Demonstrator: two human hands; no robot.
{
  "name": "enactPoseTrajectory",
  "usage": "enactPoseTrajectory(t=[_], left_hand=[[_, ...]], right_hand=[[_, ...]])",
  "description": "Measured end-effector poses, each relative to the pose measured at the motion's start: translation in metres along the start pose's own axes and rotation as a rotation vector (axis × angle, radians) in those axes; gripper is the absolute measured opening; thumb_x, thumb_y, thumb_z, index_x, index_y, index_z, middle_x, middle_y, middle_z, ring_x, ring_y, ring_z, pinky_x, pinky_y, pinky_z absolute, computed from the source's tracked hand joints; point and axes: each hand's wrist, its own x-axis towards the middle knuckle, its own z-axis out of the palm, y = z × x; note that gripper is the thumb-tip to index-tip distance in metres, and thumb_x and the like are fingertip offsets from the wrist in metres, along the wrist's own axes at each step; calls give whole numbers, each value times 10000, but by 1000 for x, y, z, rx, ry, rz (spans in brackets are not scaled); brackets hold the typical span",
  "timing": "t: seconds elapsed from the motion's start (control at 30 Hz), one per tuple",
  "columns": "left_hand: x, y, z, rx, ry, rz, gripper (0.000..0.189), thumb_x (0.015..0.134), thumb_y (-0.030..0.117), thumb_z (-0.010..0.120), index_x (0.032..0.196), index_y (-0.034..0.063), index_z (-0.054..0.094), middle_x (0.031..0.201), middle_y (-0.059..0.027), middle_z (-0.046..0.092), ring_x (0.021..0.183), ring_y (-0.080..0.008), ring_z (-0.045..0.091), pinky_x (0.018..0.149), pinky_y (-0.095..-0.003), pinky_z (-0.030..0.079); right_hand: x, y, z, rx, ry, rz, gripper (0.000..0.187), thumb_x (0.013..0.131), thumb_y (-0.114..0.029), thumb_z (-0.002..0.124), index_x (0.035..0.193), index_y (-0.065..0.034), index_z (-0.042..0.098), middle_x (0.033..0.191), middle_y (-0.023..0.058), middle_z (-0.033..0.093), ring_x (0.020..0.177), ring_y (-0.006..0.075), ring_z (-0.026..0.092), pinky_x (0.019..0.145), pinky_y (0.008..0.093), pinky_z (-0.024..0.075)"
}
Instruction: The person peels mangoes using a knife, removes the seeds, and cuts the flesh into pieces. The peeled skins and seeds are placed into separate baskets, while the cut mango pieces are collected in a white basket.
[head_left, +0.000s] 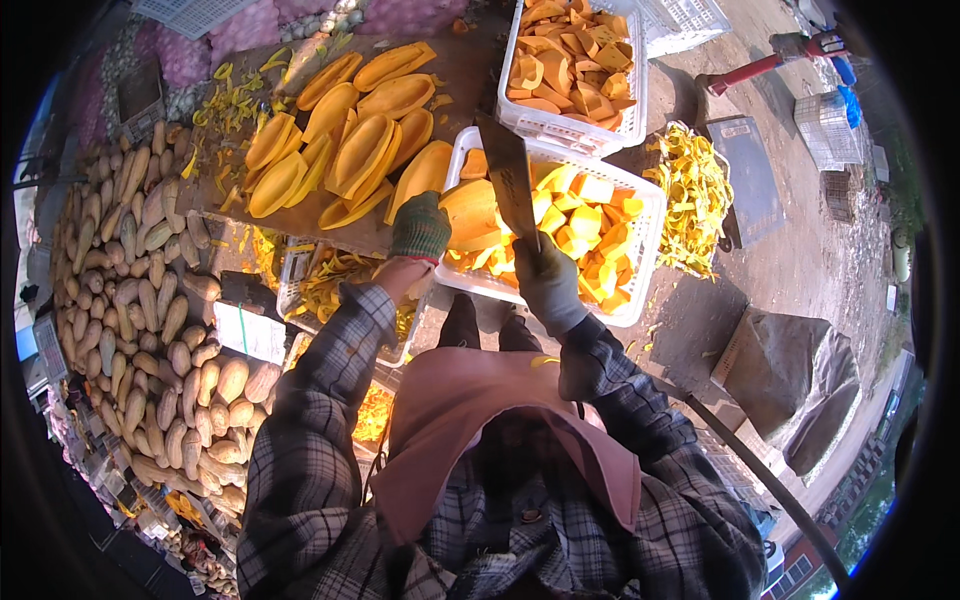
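Observation:
My right hand (551, 286), in a pale work glove, grips the handle of a broad-bladed cleaver (508, 176). The blade points away from me, above a white plastic crate (649, 259) of cut orange squash chunks (585, 221). In a green knitted glove, my left hand (421, 227) holds the near end of a peeled squash piece (471, 214) over the crate's left side. My left fingertips are partly hidden. Just beyond that hand, several peeled, hollowed squash halves (365, 157) lie on a wooden board (225, 180).
Another crate (574, 129) of squash chunks stands beyond the first. Yellow peelings fill a container (690, 199) at right and a crate (289, 281) below the board. Whole squashes (142, 300) are heaped at left. A dark hose or pole (757, 465) runs along my right side.

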Motion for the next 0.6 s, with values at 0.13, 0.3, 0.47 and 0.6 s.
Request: enactPoseTrajectory(t=[0.13,0.3,0.47,0.6], left_hand=[[-35,-3,21,-41,-47,-209,286,782,223,593,925,-15,662,897,-248,649,868,-403,624,761,-454,501],[-67,-10,57,160,-140,-316,185,734,212,623,782,50,698,750,-177,666,738,-337,658,636,-421,522],[-78,-14,77,367,-70,-153,176,752,193,598,756,54,705,750,-178,670,724,-316,670,618,-420,529],[-78,-10,80,-238,242,-573,225,806,183,543,784,19,695,789,-219,665,745,-323,679,633,-429,533]], right_hand=[[-3,1,-2,-256,-249,72,204,889,-252,545,869,-53,584,706,215,627,689,411,617,628,499,494],[-11,-2,-21,291,115,-52,141,881,-184,584,926,-51,579,723,194,632,671,394,619,581,458,494],[-24,18,-15,-284,-324,-85,207,882,-218,529,986,-54,599,749,208,643,711,410,628,654,476,501],[-33,43,-18,-212,-355,150,236,877,-246,532,879,-13,570,717,239,618,726,428,615,649,496,483]])
